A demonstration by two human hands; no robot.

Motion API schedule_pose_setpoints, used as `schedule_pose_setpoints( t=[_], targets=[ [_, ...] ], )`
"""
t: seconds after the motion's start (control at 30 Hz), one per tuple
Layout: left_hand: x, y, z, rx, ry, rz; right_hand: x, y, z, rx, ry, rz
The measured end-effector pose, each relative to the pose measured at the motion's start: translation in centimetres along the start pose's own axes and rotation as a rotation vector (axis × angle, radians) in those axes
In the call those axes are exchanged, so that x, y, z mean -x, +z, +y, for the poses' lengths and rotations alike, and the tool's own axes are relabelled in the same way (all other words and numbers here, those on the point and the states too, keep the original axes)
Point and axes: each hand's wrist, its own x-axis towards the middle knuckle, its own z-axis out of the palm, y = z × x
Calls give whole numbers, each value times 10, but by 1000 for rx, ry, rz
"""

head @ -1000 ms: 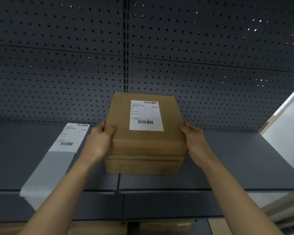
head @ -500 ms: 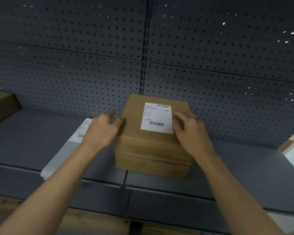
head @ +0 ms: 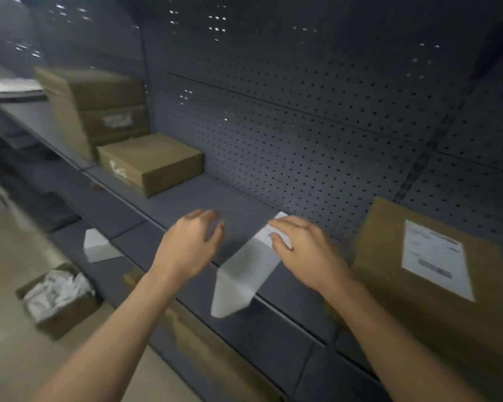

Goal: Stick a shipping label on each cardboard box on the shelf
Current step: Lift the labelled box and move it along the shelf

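The right hand [head: 305, 250] lies over the far end of the label strip [head: 244, 268], its fingers nearly straight and resting on the paper rather than curled round it. The strip lies on the shelf [head: 186, 198], its near end hanging over the front edge. The left hand [head: 192, 245] hovers just left of the strip, above the shelf, with its fingers loosely bent and holding nothing.

At the right, near the camera, a closed cardboard box [head: 389, 285] stands on the shelf with a white shipping label [head: 437, 258] stuck flat on its top face. The picture is blurred there, so the print cannot be read.

Far to the left on the same shelf stand two more closed boxes. The small box [head: 157, 158] is low and flat, with a pale mark on its left side. The big box [head: 90, 100] just behind it is taller, with a pale patch on its right side. Neither shows a label on top.

On the floor at the left an open box [head: 67, 323] holds crumpled white paper [head: 55, 291], heaped up to its rim. A white scrap [head: 98, 249] shows on the lower shelf front, above that box.

A dark pegboard [head: 302, 126] backs the shelf.
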Motion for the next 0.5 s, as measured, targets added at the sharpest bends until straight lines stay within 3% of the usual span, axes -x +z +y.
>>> schedule_pose_setpoints(
  t=[0.5],
  targets=[
    [18,-101,-264,-71,-267,102,-145,171,-204,-72,-204,-191]
  ],
)
